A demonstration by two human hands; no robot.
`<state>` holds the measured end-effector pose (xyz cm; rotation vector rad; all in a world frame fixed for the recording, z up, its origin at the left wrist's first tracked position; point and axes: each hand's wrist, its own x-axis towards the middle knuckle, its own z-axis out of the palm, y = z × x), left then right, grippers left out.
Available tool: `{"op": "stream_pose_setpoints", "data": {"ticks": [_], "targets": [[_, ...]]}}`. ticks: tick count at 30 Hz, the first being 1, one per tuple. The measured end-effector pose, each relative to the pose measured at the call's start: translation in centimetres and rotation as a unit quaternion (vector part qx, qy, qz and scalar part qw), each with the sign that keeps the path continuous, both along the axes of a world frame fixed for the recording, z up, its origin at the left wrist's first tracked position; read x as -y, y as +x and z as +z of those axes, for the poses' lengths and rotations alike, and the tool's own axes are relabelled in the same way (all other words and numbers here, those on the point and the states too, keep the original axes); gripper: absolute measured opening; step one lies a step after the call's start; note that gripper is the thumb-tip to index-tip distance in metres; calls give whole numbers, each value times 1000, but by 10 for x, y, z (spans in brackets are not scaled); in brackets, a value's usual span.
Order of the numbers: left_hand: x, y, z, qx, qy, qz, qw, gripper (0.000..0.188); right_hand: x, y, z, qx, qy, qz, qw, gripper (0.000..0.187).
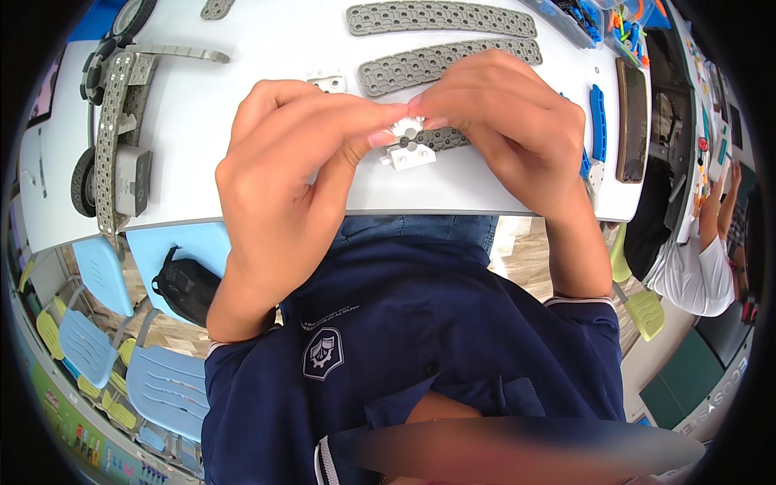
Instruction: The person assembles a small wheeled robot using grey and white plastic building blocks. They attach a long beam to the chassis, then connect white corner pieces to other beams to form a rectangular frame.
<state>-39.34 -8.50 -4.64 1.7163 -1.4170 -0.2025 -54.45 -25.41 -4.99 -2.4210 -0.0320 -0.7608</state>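
Over the near part of the white table, both hands meet at a small white plastic connector block from a building kit. A dark grey pin or hub sits in the block's middle. My left hand pinches its upper left side between thumb and fingers. From the other side my right hand closes on its upper right, fingertips touching those of the left. The fingers partly cover the block. A short grey perforated beam shows just right of the block; whether it is joined to it I cannot tell.
Two long grey perforated plates lie beyond my hands. At left stands a grey wheeled assembly. A blue curved beam, a dark phone-like slab and a parts bin are at right. Another person sits far right.
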Motion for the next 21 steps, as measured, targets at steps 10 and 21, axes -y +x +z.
{"op": "stream_pose_setpoints", "data": {"ticks": [10, 21], "targets": [[-2, -4, -16, 78, -112, -7, 991, 33, 0, -2, 0, 57, -98, 44, 993, 32], [6, -10, -22, -18, -99, 0, 995, 18, -5, 1, -12, 103, -136, 39, 984, 29]]}}
